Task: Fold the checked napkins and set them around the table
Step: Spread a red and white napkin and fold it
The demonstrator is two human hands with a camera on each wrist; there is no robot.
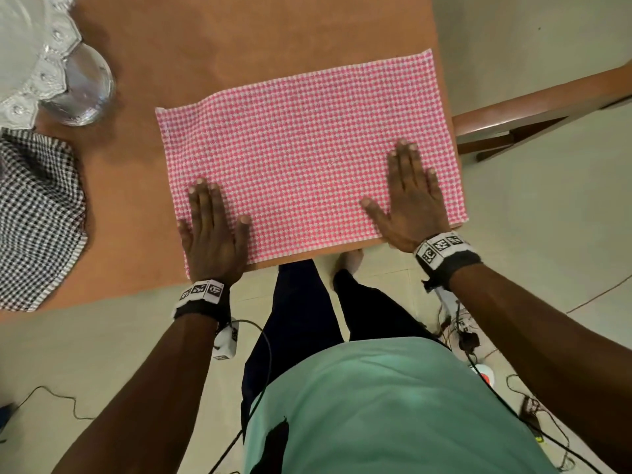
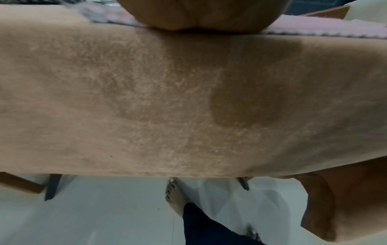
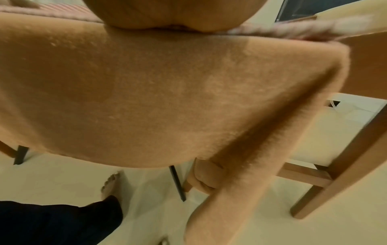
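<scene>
A pink-and-white checked napkin (image 1: pixel 307 155) lies flat as a rectangle at the near right corner of the brown-clothed table (image 1: pixel 212 39). My left hand (image 1: pixel 212 227) presses flat on its near left corner, fingers straight. My right hand (image 1: pixel 412 196) presses flat near its right end, fingers spread. A black-and-white checked napkin (image 1: pixel 37 217) lies crumpled at the table's left edge. The wrist views show only the heel of each hand, left hand (image 2: pixel 201 15) and right hand (image 3: pixel 171 15), on the napkin's pink edge (image 2: pixel 314 28) above the hanging tablecloth (image 2: pixel 188 99).
A glass vessel (image 1: pixel 82 87) and a clear embossed plate (image 1: pixel 30 56) stand at the table's far left. A wooden chair (image 1: pixel 533 111) stands close by the right side of the table. My legs and bare feet (image 1: pixel 352 260) are at the near edge, with cables (image 1: pixel 478 354) on the floor.
</scene>
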